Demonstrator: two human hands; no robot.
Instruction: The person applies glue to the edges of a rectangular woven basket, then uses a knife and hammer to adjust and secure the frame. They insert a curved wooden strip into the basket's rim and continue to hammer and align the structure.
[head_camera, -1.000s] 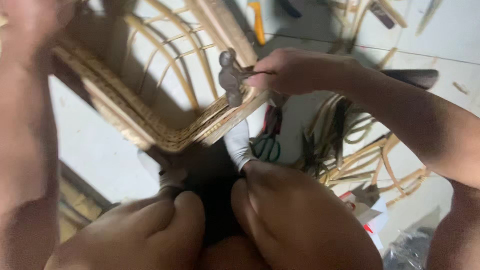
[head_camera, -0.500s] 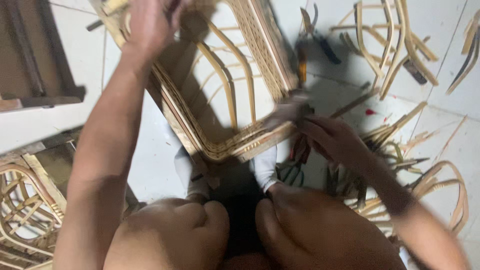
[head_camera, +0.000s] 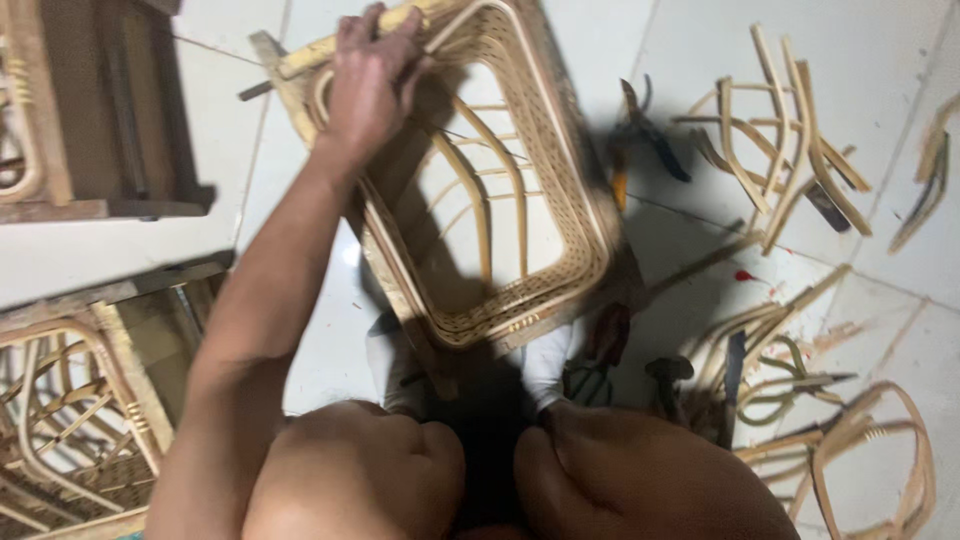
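A rattan frame (head_camera: 470, 190) lies on the white tiled floor (head_camera: 900, 60), seen from above, just in front of the person's bent knees. It is a squarish tray-like piece with rounded corners, its rim built from several pale cane strips stacked side by side. Thin curved canes cross its open middle, with bare tile showing through. The left hand (head_camera: 368, 85) is closed over the frame's far corner, fingers wrapped around the rim. The right hand (head_camera: 608, 330) sits in shadow at the frame's near right corner; it appears to rest there, but whether it grips anything cannot be made out. Cut cane pieces (head_camera: 770, 150), pliers (head_camera: 630, 135) and a hammer (head_camera: 668, 380) lie scattered to the right.
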